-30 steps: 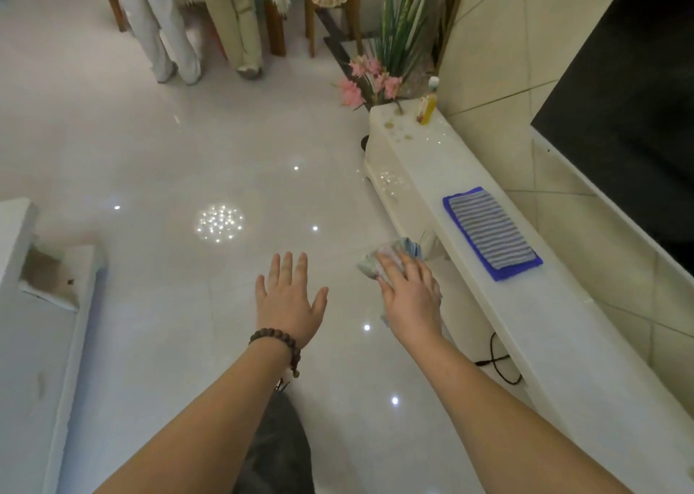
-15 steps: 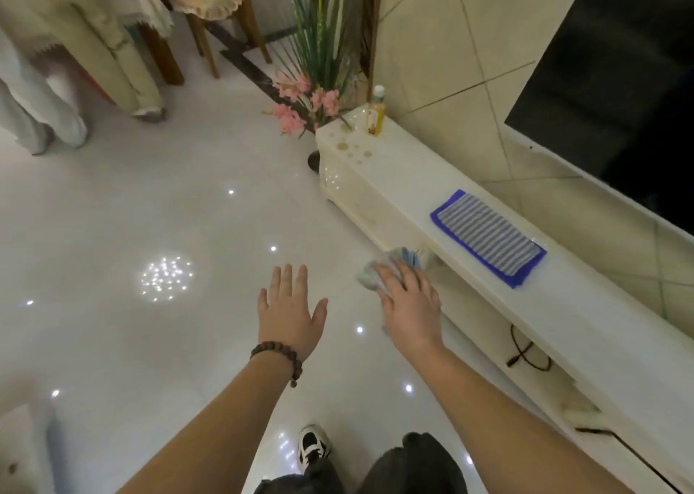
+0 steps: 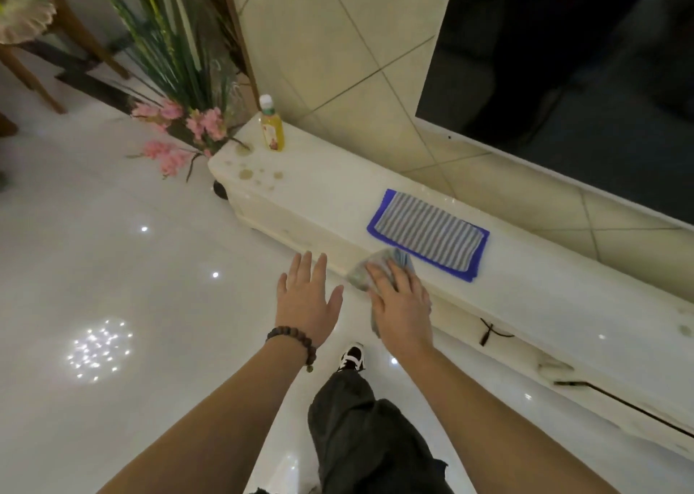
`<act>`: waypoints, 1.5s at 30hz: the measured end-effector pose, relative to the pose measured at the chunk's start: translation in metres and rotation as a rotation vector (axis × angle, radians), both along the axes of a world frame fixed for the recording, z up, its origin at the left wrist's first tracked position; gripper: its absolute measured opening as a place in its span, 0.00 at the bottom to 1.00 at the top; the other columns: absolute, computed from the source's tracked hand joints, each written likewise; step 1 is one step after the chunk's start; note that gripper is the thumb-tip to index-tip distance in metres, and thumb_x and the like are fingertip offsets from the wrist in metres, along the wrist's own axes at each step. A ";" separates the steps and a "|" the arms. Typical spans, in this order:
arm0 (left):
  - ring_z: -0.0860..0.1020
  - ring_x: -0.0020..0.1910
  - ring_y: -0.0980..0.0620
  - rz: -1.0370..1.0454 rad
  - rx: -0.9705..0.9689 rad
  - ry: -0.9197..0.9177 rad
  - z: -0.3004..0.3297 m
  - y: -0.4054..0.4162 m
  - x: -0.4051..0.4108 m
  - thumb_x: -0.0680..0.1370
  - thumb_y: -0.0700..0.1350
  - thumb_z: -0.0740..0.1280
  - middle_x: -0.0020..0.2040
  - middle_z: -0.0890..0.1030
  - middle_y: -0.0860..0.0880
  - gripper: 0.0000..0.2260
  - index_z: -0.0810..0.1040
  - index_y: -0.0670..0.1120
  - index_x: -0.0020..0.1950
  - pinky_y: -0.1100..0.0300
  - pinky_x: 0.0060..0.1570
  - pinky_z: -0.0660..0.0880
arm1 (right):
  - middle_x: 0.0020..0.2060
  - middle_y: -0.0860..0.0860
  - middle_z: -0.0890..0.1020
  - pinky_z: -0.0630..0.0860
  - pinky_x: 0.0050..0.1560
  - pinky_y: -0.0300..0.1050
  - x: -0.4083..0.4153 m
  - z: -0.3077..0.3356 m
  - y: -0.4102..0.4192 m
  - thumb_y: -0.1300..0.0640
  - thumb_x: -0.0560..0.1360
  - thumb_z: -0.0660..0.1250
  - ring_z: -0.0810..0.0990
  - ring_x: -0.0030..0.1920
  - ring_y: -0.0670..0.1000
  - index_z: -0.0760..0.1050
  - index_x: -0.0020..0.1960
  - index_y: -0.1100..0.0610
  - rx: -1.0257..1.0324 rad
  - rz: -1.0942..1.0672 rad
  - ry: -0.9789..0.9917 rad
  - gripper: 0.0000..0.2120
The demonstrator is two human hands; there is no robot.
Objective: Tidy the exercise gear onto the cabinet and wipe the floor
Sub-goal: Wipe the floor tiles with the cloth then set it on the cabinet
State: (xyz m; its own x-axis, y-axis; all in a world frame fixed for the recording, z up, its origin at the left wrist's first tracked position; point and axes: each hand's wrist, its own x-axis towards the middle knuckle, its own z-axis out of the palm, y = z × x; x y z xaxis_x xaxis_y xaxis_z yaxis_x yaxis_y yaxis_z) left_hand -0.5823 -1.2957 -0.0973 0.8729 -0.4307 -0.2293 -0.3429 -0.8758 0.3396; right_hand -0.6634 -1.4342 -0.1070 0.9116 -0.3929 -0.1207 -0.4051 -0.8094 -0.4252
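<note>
My right hand (image 3: pixel 402 306) holds a crumpled grey-blue cloth (image 3: pixel 366 272) under its fingers, at the front edge of the long white cabinet (image 3: pixel 525 287). A folded blue towel with grey stripes (image 3: pixel 428 234) lies flat on the cabinet top just beyond that hand. My left hand (image 3: pixel 306 298), with a bead bracelet at the wrist, hovers over the glossy white floor (image 3: pixel 131 287) with fingers straight and nothing in it. A juice bottle (image 3: pixel 271 127) stands at the cabinet's far end, beside several yellowish spots (image 3: pixel 246 174).
A dark TV screen (image 3: pixel 563 80) hangs on the tiled wall above the cabinet. A plant with pink flowers (image 3: pixel 176 129) stands on the floor past the cabinet's far end. Wooden chair legs (image 3: pixel 56 61) are at far left. A black cable (image 3: pixel 492 334) dangles at the cabinet front.
The view has swung right and closer to the cabinet. My right hand with the cloth has come up to the cabinet's front edge near the striped towel; my left hand stays spread beside it.
</note>
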 end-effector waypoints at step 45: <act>0.75 0.39 0.46 -0.515 -0.099 0.339 -0.029 -0.078 0.411 0.77 0.46 0.64 0.39 0.76 0.48 0.06 0.68 0.47 0.48 0.57 0.35 0.67 | 0.43 0.49 0.76 0.71 0.45 0.48 0.336 -0.010 -0.120 0.57 0.79 0.61 0.74 0.44 0.50 0.73 0.49 0.55 0.244 -0.157 -0.066 0.03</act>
